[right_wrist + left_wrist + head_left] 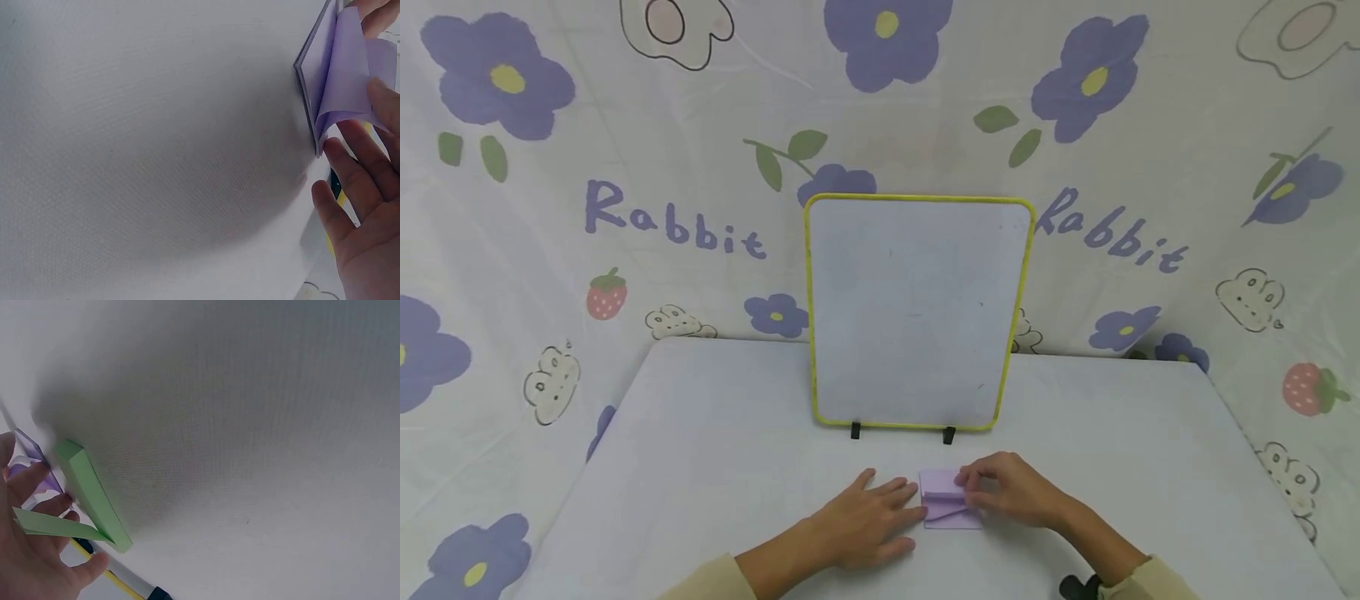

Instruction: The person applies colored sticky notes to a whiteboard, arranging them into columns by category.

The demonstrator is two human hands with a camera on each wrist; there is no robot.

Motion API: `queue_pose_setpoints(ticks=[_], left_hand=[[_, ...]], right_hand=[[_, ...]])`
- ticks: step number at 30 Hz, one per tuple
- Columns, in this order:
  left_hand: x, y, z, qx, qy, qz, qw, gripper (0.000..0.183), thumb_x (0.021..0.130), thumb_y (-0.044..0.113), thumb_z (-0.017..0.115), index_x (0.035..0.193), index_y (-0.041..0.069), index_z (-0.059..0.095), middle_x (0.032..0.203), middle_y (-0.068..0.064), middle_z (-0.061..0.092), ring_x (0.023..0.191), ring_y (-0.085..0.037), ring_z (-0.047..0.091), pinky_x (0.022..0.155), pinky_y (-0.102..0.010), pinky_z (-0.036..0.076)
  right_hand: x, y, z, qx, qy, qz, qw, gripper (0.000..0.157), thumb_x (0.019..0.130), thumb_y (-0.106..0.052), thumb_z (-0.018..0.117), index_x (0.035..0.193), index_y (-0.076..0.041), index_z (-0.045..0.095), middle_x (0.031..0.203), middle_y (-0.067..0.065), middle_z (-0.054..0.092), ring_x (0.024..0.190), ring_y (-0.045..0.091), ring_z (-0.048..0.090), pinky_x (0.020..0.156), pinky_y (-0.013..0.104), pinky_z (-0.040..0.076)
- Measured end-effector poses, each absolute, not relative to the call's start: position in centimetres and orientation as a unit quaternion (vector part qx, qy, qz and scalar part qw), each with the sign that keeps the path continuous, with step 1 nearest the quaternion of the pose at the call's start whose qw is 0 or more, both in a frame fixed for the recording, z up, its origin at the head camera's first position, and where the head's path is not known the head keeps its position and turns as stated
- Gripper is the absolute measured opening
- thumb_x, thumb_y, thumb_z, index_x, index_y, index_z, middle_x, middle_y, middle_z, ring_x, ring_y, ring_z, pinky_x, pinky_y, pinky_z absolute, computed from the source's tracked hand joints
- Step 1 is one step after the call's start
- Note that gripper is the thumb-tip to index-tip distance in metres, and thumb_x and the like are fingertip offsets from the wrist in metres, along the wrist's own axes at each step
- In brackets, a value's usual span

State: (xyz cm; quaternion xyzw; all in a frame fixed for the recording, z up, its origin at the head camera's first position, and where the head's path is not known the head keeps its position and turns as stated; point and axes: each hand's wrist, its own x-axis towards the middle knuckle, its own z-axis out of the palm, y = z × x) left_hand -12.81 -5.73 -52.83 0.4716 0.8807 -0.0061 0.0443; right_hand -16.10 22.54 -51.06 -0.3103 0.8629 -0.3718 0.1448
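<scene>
A purple sticky note pad [938, 481] lies on the white table between the hands, its top sheet [350, 65] curled up off the stack. The right hand [1019, 492] pinches this sheet at its right side between thumb and fingertips. From the left, the left hand [872, 523] reaches in palm down with spread fingers, fingertips right at the pad's left edge. In the left wrist view, a green pad of paper [94, 490] with one strip sticking up shows beneath the left hand; in the head view the hand hides it.
A whiteboard [917, 308] with a yellow frame stands behind the hands on small black feet [949, 435]. The white table [722, 417] meets a flower-printed curtain [700, 125] at the back and sides. A black object [1078, 587] shows by the right sleeve.
</scene>
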Motion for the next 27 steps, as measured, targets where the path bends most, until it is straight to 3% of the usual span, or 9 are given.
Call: queue_pose_setpoints(ticks=[4,9,16,27], left_hand=[[-12.6,-5.6,-52.6,0.468,0.883,-0.025,0.034,0.049,0.103,0.052,0.039,0.146,0.032,0.052,0.150,-0.001,0.049,0.139,-0.017,0.044,0.105,-0.052,0.040],[-12.5,-5.5,-52.5,0.474,0.880,-0.034,0.012,0.047,0.102,0.050,0.042,0.143,0.031,0.055,0.144,-0.002,0.053,0.135,-0.017,0.047,0.100,-0.047,0.044],[-12.6,-5.3,-52.7,0.488,0.871,-0.041,-0.016,0.045,0.101,0.049,0.046,0.137,0.028,0.060,0.144,0.000,0.053,0.132,-0.018,0.050,0.095,-0.042,0.047],[-14.2,-4.9,-52.0,0.494,0.864,0.038,0.093,0.042,0.102,0.043,0.049,0.136,0.024,0.063,0.150,-0.001,0.050,0.137,-0.019,0.046,0.107,-0.046,0.041]], right_hand=[[-16.2,22.2,-50.9,-0.268,0.870,-0.391,0.132,0.011,0.089,-0.009,0.073,0.080,-0.014,0.068,0.100,0.002,0.075,0.100,0.022,0.070,0.092,0.041,0.053],[-16.4,22.0,-50.8,-0.221,0.888,-0.394,0.086,0.005,0.087,-0.006,0.074,0.089,-0.010,0.072,0.091,-0.002,0.074,0.088,0.013,0.071,0.083,0.031,0.057],[-16.4,21.8,-51.0,-0.208,0.896,-0.388,0.046,0.004,0.087,-0.006,0.075,0.088,-0.008,0.072,0.085,-0.001,0.072,0.078,0.008,0.068,0.071,0.025,0.056],[-16.3,21.6,-51.0,-0.177,0.913,-0.366,0.018,0.008,0.086,-0.002,0.074,0.087,-0.010,0.072,0.083,-0.004,0.072,0.077,0.008,0.067,0.070,0.027,0.055]])
